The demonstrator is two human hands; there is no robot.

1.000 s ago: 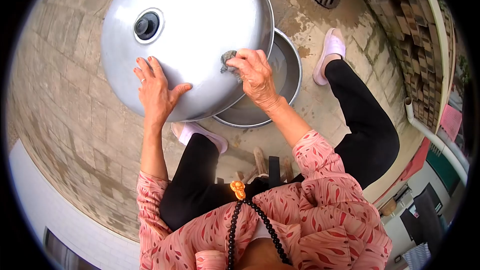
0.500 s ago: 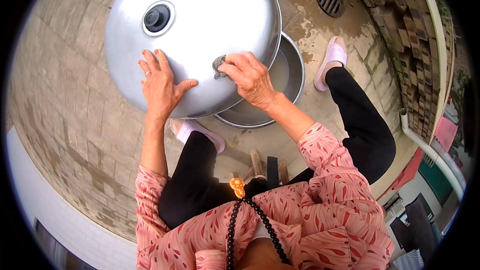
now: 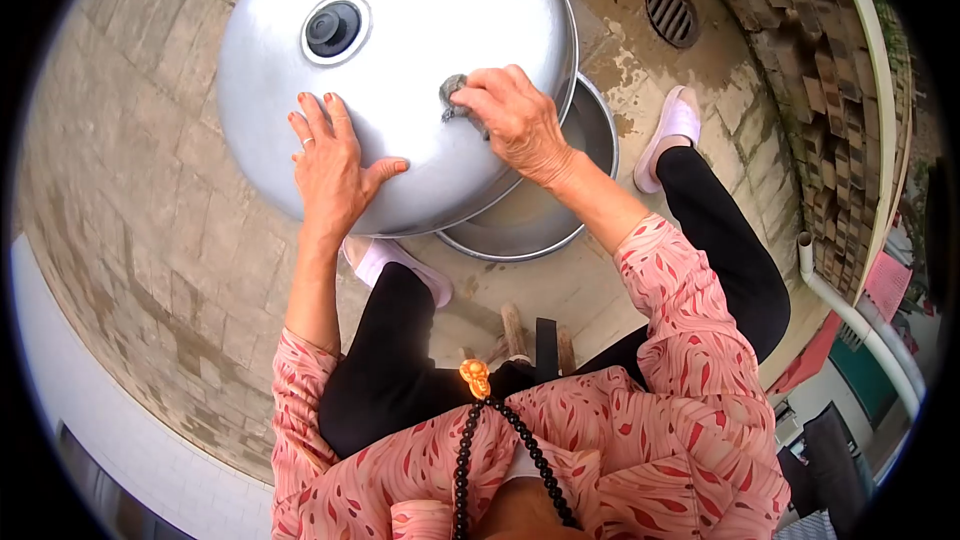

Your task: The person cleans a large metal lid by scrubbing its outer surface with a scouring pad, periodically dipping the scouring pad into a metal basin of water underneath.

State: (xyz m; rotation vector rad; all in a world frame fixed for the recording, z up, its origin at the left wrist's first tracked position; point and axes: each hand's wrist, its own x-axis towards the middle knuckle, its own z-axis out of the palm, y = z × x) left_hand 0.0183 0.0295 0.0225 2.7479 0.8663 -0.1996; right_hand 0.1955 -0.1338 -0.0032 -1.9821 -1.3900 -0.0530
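Note:
A large domed metal pot lid (image 3: 430, 15) with a black knob (image 3: 333, 29) rests partly over a wide metal basin (image 3: 600, 130). My left hand (image 3: 335, 165) lies flat on the lid's near left side, fingers spread and thumb pointing right. In my right hand (image 3: 515, 125) a grey scouring pad (image 3: 455, 98) is pinched, pressed against the lid's right side. Cloudy water (image 3: 535, 210) shows in the part of the basin that the lid leaves uncovered.
A round drain grate (image 3: 672, 14) is set in the wet paved floor at the upper right. Stacked bricks (image 3: 810, 70) and a white pipe (image 3: 850, 310) line the right side. My feet in pale slippers (image 3: 680, 120) stand either side of the basin.
My right hand has moved the scouring pad slightly up and to the right across the lid. My left hand stays on the same part of the lid.

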